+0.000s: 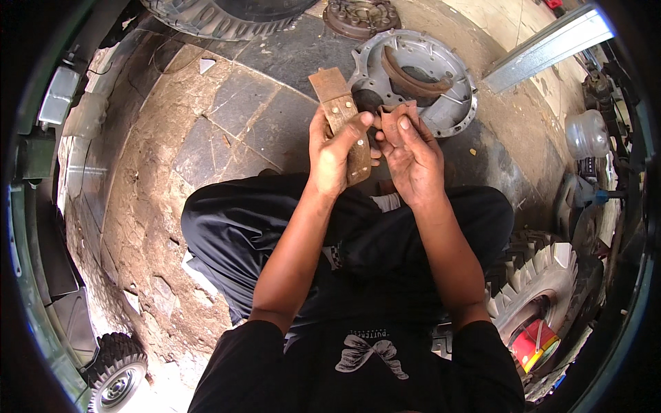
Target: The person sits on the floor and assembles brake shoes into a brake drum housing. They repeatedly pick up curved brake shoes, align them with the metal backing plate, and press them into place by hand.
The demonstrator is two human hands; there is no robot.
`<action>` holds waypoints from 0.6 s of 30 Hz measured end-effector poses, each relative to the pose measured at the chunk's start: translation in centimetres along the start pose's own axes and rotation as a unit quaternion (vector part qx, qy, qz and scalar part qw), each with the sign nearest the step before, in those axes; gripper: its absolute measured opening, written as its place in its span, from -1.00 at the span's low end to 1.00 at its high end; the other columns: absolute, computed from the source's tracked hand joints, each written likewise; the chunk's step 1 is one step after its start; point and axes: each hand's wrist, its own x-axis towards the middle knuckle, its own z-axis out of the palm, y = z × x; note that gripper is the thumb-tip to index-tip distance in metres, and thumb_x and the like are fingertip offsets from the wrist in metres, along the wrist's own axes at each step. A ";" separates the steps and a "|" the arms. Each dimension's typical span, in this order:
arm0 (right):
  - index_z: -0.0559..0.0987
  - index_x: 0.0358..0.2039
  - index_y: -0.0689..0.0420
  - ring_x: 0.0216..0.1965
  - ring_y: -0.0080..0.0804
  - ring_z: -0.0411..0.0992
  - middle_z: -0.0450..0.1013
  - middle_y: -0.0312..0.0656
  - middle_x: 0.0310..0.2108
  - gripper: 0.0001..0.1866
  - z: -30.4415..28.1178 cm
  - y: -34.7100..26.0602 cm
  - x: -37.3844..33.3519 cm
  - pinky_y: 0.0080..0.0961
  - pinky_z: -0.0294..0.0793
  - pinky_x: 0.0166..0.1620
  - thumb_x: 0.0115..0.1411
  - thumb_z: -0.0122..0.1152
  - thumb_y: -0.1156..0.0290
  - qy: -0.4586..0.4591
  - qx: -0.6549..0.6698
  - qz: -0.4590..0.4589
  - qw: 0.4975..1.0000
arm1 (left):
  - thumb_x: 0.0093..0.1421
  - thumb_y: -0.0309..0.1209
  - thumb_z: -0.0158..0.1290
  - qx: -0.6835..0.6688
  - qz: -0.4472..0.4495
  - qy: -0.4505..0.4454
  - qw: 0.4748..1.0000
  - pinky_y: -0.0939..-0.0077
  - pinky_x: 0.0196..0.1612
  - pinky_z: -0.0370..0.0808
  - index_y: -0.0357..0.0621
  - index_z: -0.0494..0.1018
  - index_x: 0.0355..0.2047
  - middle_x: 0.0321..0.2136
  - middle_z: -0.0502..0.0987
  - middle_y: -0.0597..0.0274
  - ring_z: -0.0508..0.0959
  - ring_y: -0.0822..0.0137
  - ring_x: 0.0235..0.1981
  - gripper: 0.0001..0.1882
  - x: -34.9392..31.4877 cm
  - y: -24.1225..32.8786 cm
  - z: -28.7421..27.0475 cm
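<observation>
My left hand (335, 148) is closed around a long brown piece with bright rivets (356, 162), which looks like a brake shoe with its lining. Its rusty flat metal end (330, 84) sticks up past my fingers, and the piece stands tilted, top to the left. In my right hand (416, 162), a folded reddish-brown sheet (397, 118), which looks like sandpaper, is pinched between thumb and fingers. Both hands are close together above my crossed legs, the sheet just right of the riveted piece. The fingers behind both things are partly hidden.
Beyond my hands a grey metal housing (463, 117) lies on the tiled floor, with a rusty curved shoe (413, 81) on it. A rusty round drum (361, 17) and a large tire (227, 24) lie farther off. At right are a metal post (547, 49) and another tire (537, 289).
</observation>
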 end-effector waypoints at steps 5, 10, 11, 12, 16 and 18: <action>0.59 0.03 0.17 0.03 -0.45 0.53 0.58 -0.21 -0.03 -0.70 0.2 0.1 0.1 -0.32 0.49 0.17 0.41 0.22 0.26 0.012 -0.014 -0.016 1.000 | 0.16 -0.52 0.30 0.040 0.030 0.001 0.999 0.42 -0.57 0.67 -0.26 0.40 -0.09 -0.33 0.60 0.13 0.64 0.32 -0.53 -0.63 0.3 0.0 0.2; 0.60 0.01 0.18 -0.04 -0.49 0.54 0.59 -0.23 -0.07 -0.66 0.1 0.3 0.5 -0.39 0.50 0.07 0.44 0.19 0.18 0.038 -0.042 -0.026 0.998 | 0.12 -0.56 0.35 0.062 0.057 -0.001 0.996 0.45 -0.56 0.67 -0.26 0.39 -0.10 -0.34 0.61 0.14 0.64 0.33 -0.54 -0.59 1.0 -0.3 0.2; 0.61 0.01 0.18 -0.06 -0.50 0.54 0.59 -0.23 -0.07 -0.66 0.0 0.3 0.7 -0.41 0.50 0.04 0.44 0.18 0.17 0.034 -0.047 -0.031 0.998 | 0.11 -0.56 0.36 0.067 0.056 0.005 0.996 0.45 -0.56 0.67 -0.26 0.39 -0.10 -0.34 0.61 0.14 0.64 0.33 -0.54 -0.59 1.3 -0.2 0.2; 0.61 0.01 0.19 -0.08 -0.50 0.54 0.59 -0.24 -0.08 -0.65 -0.1 0.3 0.7 -0.43 0.51 0.00 0.45 0.17 0.16 0.032 -0.051 -0.034 0.998 | 0.10 -0.56 0.37 0.072 0.053 0.012 0.996 0.45 -0.56 0.67 -0.26 0.39 -0.11 -0.34 0.61 0.14 0.64 0.33 -0.54 -0.58 1.3 -0.1 0.2; 0.62 -0.01 0.22 -0.16 -0.56 0.51 0.59 -0.28 -0.14 -0.62 0.1 0.0 0.8 -0.51 0.48 -0.09 0.44 0.18 0.14 0.027 -0.165 -0.072 0.983 | 0.07 -0.59 0.39 0.082 0.035 0.040 0.995 0.45 -0.56 0.68 -0.27 0.38 -0.12 -0.34 0.61 0.13 0.65 0.32 -0.54 -0.55 1.3 0.4 0.1; 0.63 -0.04 0.24 -0.19 -0.61 0.49 0.58 -0.30 -0.18 -0.64 0.5 -0.6 0.9 -0.56 0.46 -0.10 0.43 0.21 0.16 0.011 -0.212 -0.083 0.974 | 0.06 -0.60 0.39 0.085 0.043 0.039 0.995 0.44 -0.57 0.67 -0.28 0.38 -0.12 -0.32 0.61 0.10 0.64 0.31 -0.54 -0.55 1.4 0.5 0.1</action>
